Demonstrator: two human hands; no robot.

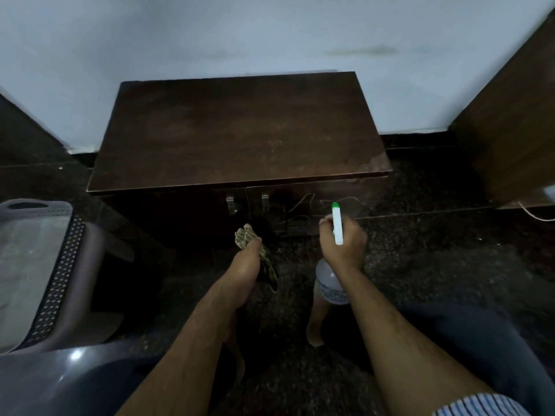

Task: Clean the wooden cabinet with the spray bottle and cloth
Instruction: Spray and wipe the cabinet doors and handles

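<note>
The right hand (342, 244) gripped the spray bottle (332, 285) and the left hand (244, 259) clutched the cloth (244, 234); spray missing the cabinet (237, 130) ahead of the grip could have wet the floor (435, 250).

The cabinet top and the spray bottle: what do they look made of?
Cabinet top: dark brown wood or veneer, it seems, matte, with faint grain and a worn pale patch at the front right corner. Spray bottle: probably plastic, a clear body and a white head with a green tip.

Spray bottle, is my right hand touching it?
Touching. The head view shows the right hand gripping the spray bottle below its white nozzle.
</note>
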